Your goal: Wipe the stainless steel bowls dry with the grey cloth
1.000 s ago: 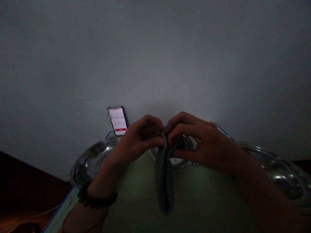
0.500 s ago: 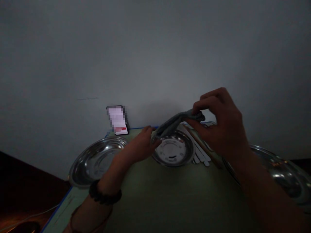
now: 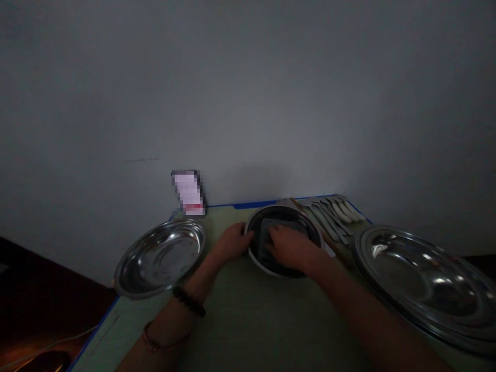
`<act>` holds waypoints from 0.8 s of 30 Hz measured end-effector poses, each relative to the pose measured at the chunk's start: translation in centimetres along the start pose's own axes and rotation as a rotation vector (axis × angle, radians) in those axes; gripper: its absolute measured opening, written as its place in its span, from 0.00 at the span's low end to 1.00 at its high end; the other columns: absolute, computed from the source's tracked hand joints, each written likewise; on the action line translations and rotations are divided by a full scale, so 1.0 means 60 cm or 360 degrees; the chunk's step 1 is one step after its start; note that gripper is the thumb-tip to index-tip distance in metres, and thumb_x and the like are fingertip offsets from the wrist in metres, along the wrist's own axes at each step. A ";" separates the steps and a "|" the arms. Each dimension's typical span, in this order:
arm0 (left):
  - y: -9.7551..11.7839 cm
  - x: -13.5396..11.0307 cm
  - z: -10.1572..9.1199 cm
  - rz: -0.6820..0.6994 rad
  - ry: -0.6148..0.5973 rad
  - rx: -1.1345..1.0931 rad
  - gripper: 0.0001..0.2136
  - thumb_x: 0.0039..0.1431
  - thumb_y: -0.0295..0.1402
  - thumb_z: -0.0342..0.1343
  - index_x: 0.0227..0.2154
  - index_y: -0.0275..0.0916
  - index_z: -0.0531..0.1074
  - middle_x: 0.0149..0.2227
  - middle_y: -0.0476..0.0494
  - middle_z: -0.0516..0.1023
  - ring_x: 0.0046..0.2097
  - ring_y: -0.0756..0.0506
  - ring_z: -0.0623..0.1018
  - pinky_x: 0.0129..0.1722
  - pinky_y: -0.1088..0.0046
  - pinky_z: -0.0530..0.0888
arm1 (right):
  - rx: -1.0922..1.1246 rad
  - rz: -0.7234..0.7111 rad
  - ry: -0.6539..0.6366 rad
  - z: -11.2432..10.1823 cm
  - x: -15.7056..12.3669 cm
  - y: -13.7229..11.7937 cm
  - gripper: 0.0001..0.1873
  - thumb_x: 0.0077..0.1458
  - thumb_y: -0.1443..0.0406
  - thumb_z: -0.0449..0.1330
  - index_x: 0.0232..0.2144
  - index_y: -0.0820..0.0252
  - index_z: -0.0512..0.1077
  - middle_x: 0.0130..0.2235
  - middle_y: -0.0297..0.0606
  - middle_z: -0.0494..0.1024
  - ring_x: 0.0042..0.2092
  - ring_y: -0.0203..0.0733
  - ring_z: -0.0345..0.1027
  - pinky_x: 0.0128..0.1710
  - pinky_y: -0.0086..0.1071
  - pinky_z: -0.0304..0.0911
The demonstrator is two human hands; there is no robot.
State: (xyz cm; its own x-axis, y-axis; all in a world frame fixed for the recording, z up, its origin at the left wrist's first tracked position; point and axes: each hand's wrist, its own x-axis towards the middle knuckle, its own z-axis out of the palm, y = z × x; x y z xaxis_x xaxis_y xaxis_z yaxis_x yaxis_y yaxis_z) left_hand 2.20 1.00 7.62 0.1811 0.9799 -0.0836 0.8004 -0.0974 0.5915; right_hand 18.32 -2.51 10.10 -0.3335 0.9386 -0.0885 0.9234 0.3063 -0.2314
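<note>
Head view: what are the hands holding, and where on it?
The left hand grips the small steel bowl at its left rim. The right hand lies flat on the grey cloth inside the bowl, pressing it down rather than gripping it.

The cloth [image 3: 277,235], held up in the air between both hands a moment ago, now lies in the small bowl [image 3: 287,214]; the right hand [image 3: 290,247] presses flat on it, and the left hand [image 3: 232,242] grips the bowl's rim
</note>
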 end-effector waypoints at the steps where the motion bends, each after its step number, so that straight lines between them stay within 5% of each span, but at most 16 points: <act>1: 0.000 -0.005 0.012 0.0026 0.0055 -0.0101 0.07 0.55 0.30 0.48 0.31 0.37 0.71 0.39 0.36 0.80 0.42 0.40 0.79 0.42 0.66 0.73 | 0.0000 0.0049 -0.0027 0.012 0.006 0.000 0.17 0.59 0.63 0.54 0.48 0.68 0.70 0.50 0.54 0.75 0.50 0.53 0.72 0.45 0.37 0.65; 4: 0.000 -0.029 0.045 0.0050 0.0285 -0.0382 0.10 0.53 0.28 0.46 0.36 0.37 0.70 0.47 0.37 0.76 0.48 0.42 0.76 0.46 0.68 0.71 | 0.0003 0.0181 -0.0029 0.030 0.017 0.003 0.21 0.58 0.63 0.55 0.50 0.72 0.67 0.50 0.58 0.75 0.50 0.56 0.72 0.44 0.39 0.65; 9: -0.006 -0.064 0.064 -0.0184 0.0520 -0.1671 0.13 0.39 0.25 0.52 0.32 0.41 0.67 0.30 0.52 0.76 0.32 0.47 0.77 0.30 0.74 0.72 | 0.0008 0.0318 0.0144 0.031 0.021 0.000 0.21 0.60 0.58 0.54 0.49 0.70 0.65 0.49 0.56 0.74 0.49 0.58 0.72 0.42 0.43 0.66; 14: -0.008 -0.072 0.058 -0.0352 0.0309 -0.2393 0.25 0.31 0.21 0.51 0.39 0.38 0.72 0.30 0.50 0.79 0.31 0.46 0.78 0.29 0.73 0.72 | 0.0071 0.0282 0.0487 0.053 0.037 -0.010 0.19 0.62 0.57 0.51 0.47 0.66 0.65 0.49 0.53 0.72 0.49 0.53 0.71 0.42 0.39 0.66; 19: -0.006 -0.068 0.057 -0.0456 0.0237 -0.2553 0.14 0.49 0.31 0.57 0.40 0.36 0.75 0.40 0.42 0.83 0.46 0.40 0.79 0.46 0.64 0.74 | 0.0195 0.0358 0.0500 0.072 0.053 -0.014 0.15 0.64 0.58 0.49 0.45 0.65 0.64 0.46 0.49 0.73 0.47 0.50 0.72 0.41 0.36 0.64; 24: -0.013 -0.058 0.065 -0.0525 0.0095 -0.2630 0.20 0.61 0.46 0.49 0.46 0.40 0.76 0.46 0.40 0.82 0.54 0.37 0.76 0.58 0.56 0.67 | 0.0216 0.0396 0.0402 0.068 0.078 -0.033 0.14 0.65 0.61 0.47 0.44 0.67 0.64 0.46 0.54 0.74 0.46 0.55 0.73 0.39 0.39 0.63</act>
State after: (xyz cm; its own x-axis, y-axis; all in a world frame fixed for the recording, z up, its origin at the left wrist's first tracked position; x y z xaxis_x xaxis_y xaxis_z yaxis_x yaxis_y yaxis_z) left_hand 3.16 -3.02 4.34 0.0887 0.9283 -0.3611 -0.6235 0.3344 0.7067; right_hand 14.12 0.65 6.18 -0.0291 0.9964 0.0798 0.9309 0.0561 -0.3609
